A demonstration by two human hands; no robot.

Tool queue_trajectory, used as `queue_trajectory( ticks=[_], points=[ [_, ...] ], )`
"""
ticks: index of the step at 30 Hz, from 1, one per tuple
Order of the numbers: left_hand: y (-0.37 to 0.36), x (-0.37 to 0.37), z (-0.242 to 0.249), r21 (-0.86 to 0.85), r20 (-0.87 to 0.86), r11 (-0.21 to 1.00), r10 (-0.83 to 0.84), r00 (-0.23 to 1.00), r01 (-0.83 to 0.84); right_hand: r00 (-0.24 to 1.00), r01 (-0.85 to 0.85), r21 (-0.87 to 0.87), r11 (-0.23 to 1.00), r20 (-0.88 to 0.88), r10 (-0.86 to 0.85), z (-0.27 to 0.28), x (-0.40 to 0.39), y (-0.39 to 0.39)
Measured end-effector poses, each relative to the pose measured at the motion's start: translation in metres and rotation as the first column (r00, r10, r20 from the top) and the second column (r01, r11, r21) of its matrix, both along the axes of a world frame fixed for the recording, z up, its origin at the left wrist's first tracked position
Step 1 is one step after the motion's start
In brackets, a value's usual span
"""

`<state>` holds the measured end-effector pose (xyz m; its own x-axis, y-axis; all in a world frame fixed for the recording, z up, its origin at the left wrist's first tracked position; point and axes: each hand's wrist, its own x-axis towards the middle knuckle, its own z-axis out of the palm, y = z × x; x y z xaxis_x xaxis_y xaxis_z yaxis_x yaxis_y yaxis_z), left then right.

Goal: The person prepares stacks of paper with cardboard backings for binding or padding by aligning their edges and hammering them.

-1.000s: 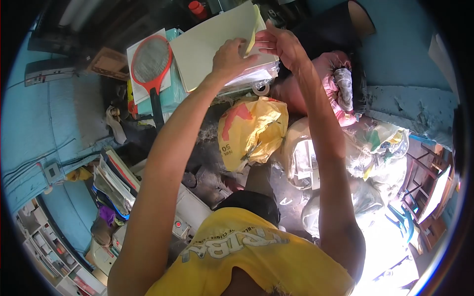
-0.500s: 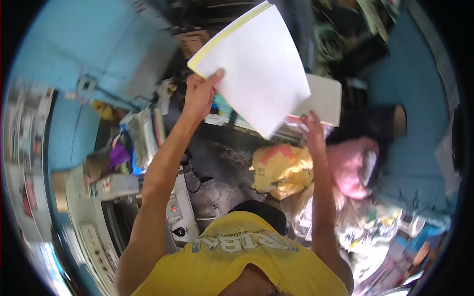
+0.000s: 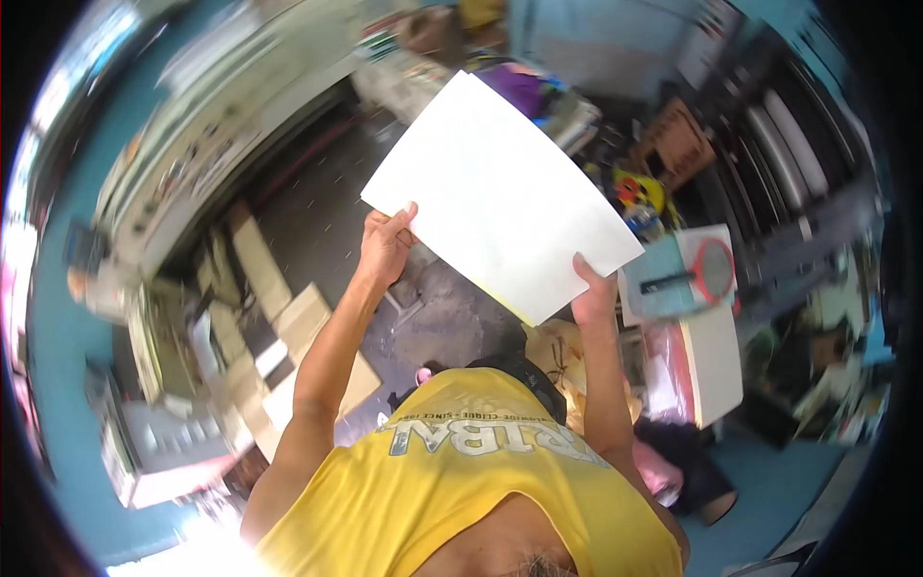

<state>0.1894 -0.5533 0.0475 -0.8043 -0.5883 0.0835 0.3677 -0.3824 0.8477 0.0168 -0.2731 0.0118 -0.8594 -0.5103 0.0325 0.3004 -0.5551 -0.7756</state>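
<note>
A stack of white paper sheets [image 3: 500, 183] is held up in front of me, tilted, with a thin yellow edge showing along its lower side. My left hand [image 3: 386, 245] grips its near left edge, thumb on top and fingers underneath. My right hand [image 3: 594, 288] pinches the near right corner, its thumb on the white face. The fingers under the stack are mostly hidden. Just right of that hand lies a red-rimmed object with a black handle [image 3: 710, 270], on a pale blue and white surface.
A long cream machine [image 3: 221, 125] stands at the left. Flattened cardboard [image 3: 308, 332] lies on the floor below it. A dark machine with rollers [image 3: 788, 144] is at the upper right, near a brown carton [image 3: 673, 144]. A yellow bag [image 3: 558, 356] sits near my right forearm.
My view has turned left, toward the cream machine. My right hand, near the stack's lower corner before, now grips it. The stack has come lower and is held by both hands.
</note>
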Motion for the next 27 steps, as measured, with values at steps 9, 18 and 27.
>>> queue_trajectory(
  ticks=[9,18,27],
  points=[
    [-0.113,0.173,-0.017,0.072,0.013,0.898,0.434,0.901,-0.434,0.892,-0.381,-0.019,0.925,0.255,0.372,-0.037,0.119,-0.2],
    [-0.006,0.141,-0.193,0.686,0.161,0.694,0.148,0.976,-0.218,0.748,-0.516,0.195,0.834,0.577,0.328,-0.191,0.167,-0.328],
    [-0.016,0.09,-0.267,0.614,0.449,0.454,0.471,0.759,-0.645,0.535,-0.68,0.078,0.729,0.733,0.42,-0.207,0.174,-0.315]
  ],
)
